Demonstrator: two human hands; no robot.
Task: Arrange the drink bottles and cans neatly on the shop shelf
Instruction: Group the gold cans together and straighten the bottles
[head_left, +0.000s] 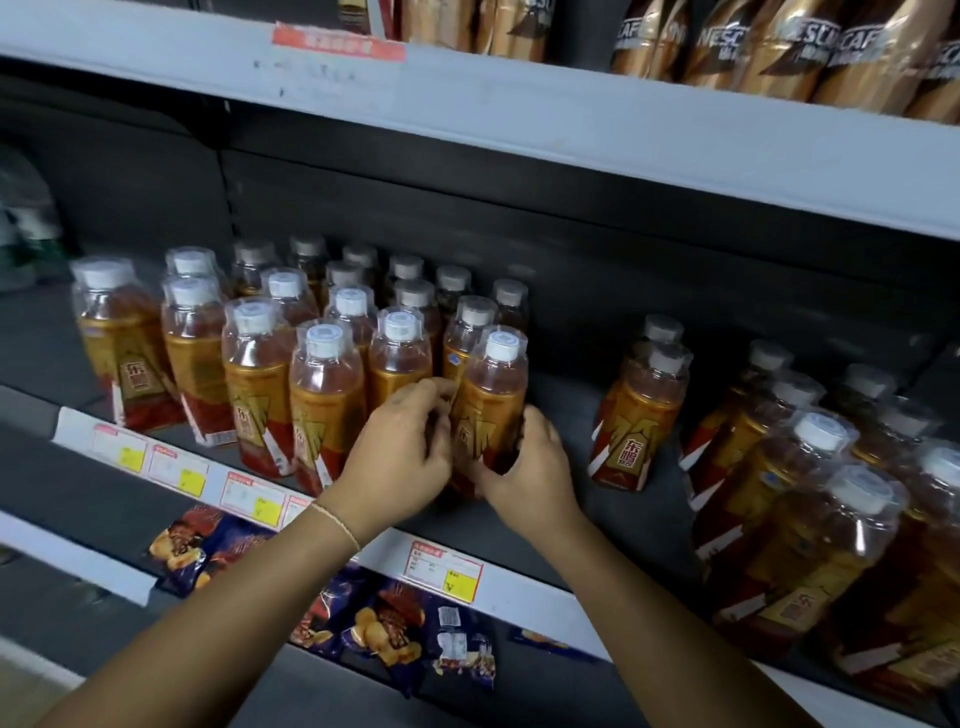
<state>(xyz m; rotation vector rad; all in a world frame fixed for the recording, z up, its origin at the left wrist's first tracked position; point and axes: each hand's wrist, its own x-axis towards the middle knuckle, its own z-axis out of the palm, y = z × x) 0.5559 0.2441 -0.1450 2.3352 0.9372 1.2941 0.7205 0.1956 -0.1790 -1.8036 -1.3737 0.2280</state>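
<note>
**Operator:** Starting at my far left, I see a block of gold-and-red drink bottles (291, 353) standing in rows on the dark middle shelf (566, 499), white caps up, each under a clear plastic dome. The front row runs diagonally toward the shelf edge, where price tags (176, 470) line the white strip.

**Observer:** And the hands?

**Operator:** My left hand (400, 452) is curled against the left side of one bottle (488, 405) at the right end of that block, fingertips pressed on its label. A thin bracelet (337, 522) circles that wrist. My right hand (530, 467) wraps the same bottle low on its right side, thumb across the front. So both hands are grasping it. It stands upright, just beside the neighbouring bottles on its left; I cannot tell whether its base touches the shelf.

**Observer:** Further right?

**Operator:** A bare stretch of shelf, then a short file of bottles (639, 410), and beyond it a second group (810, 509) crowding the right edge. Above, coffee bottles (779, 47) with brown-gold labels sit on the upper shelf. Below, blue snack packets (395, 623) lie on the lower shelf.
</note>
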